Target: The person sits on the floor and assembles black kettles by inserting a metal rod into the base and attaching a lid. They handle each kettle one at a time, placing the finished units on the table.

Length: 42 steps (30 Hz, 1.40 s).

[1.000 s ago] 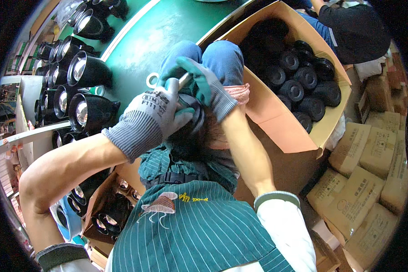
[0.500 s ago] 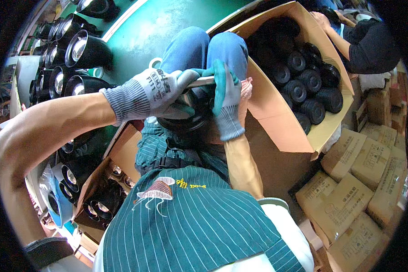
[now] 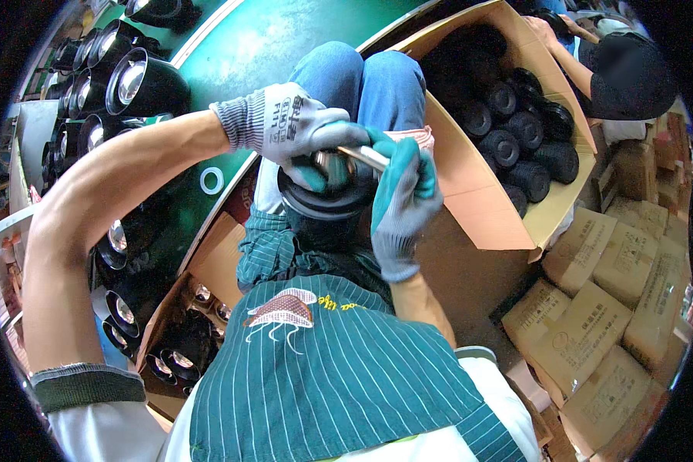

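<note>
On my lap rests a black round vessel [image 3: 321, 202] with a shiny metal neck. My left hand [image 3: 308, 132], in a grey and green work glove, curls its fingers about that neck. A slim metal bar [image 3: 368, 157], perhaps a tool handle, lies across the top of the vessel. Its near end is gripped by my gloved right hand [image 3: 405, 196], with the fingers folded over it. The left fingertips touch or nearly touch the bar's other end; the gloves hide the exact contact. Pinkish cloth [image 3: 414, 137] lies by my right knee.
A white ring [image 3: 212, 180] is at my left by the green bench [image 3: 246, 54]. Black vessels with shiny insides [image 3: 148, 83] crowd the left. An open carton [image 3: 470, 208] holds black ribbed parts; beyond it another person [image 3: 624, 73] works. Closed cartons [image 3: 570, 339] stack at right.
Both hands have shifted and the vessel's shiny neck now shows. The bar has tilted, its right end lower. A white ring, earlier beside my left glove, now appears lower and farther left.
</note>
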### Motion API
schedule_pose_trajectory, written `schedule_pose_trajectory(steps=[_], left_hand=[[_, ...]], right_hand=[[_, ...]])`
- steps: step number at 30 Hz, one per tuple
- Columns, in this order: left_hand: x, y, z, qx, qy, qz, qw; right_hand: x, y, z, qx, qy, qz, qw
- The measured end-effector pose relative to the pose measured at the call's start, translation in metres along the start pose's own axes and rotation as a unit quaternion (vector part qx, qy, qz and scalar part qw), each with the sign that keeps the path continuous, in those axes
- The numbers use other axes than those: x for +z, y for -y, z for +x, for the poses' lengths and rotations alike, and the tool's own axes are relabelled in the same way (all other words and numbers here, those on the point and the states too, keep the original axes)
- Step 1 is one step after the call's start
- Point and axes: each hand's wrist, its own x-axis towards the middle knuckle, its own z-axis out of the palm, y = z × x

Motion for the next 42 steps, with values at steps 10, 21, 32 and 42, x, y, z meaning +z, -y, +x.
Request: schedule_pose_trajectory(steps=[10,21,32,42], left_hand=[[0.038,0.032,-0.048,-0.579,-0.299,-0.032,0.758],[0.078,0.072,-0.102,-0.667,-0.219,0.152,0.696],[-0.036,-0.012,-0.051,-0.377,-0.452,0.098,0.803],[-0.131,0.242,-0.051,-0.572,-0.315,0.123,0.747]], right_hand=[[-0.029,0.008,0.002,-0.111,0.295,-0.387,0.867],[-0.025,0.058,0.037,-0.201,0.241,-0.281,0.907],[0.057,-0.021,0.198,0.298,0.091,0.314,0.897],[0.227,-0.164,0.346,0.462,0.175,0.249,0.833]])
